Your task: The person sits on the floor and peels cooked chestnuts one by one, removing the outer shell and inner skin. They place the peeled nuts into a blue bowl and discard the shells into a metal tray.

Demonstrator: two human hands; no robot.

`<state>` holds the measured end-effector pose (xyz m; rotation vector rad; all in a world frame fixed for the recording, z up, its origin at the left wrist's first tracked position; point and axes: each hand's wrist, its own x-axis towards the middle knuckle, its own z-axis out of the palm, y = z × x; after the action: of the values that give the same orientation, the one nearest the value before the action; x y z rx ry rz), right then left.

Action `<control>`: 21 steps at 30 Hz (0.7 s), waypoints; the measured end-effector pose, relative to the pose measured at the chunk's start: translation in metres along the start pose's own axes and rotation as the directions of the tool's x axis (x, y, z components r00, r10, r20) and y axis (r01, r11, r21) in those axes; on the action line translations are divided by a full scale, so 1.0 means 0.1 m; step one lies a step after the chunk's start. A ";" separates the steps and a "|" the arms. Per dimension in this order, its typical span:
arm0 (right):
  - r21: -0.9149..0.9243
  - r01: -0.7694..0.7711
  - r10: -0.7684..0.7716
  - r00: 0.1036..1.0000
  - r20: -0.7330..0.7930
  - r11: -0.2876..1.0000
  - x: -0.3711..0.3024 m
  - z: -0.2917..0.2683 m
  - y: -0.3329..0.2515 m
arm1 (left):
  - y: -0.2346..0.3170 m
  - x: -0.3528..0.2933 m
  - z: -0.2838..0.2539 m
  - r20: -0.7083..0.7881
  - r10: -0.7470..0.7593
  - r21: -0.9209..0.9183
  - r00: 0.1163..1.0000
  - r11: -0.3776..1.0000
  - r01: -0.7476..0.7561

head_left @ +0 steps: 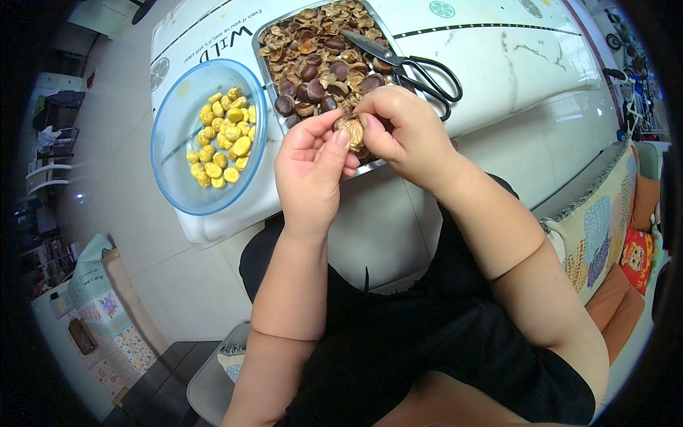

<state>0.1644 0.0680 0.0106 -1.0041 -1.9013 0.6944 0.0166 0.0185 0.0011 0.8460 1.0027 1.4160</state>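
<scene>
A chestnut (349,132) with pale brown, wrinkled skin is pinched between my two hands over the tray's near edge. My left hand (311,165) grips it with thumb and fingers from the left. From the right, the thumb and forefinger of my right hand (407,135) press on it; my fingers cover part of it. Just beyond is a metal tray (266,70) full of brown shells and several dark, glossy chestnuts (316,90). Black-handled scissors (398,62) lie across the tray's right rim. Left of my hands, a clear blue-rimmed bowl (165,153) contains several peeled yellow chestnuts (226,135).
Bowl and tray rest on a table with a white marble-patterned cover (512,64). The near table edge runs in front of my knees. To the right stands a sofa with a patterned throw (601,220) and cushions. A grey seat (213,377) is at lower left.
</scene>
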 end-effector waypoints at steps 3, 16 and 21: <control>0.094 -0.123 0.124 0.992 0.001 0.988 0.00 0.00 0.00 | -0.02 0.00 0.02 0.016 0.042 0.016 0.999 0.999 -0.042; -0.195 0.180 -0.199 0.976 -0.086 0.964 0.03 -0.01 0.03 | 0.01 0.02 0.03 -0.034 -0.069 0.069 0.997 0.995 0.071; -0.237 0.240 -0.269 0.959 -0.094 0.941 0.05 -0.01 0.04 | -0.05 0.04 -0.05 -0.017 0.075 0.149 0.997 0.986 -0.072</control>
<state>0.1656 0.0743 0.0097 -0.8918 -1.9820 0.2638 0.0133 0.0215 -0.0056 0.9862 1.1148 1.4287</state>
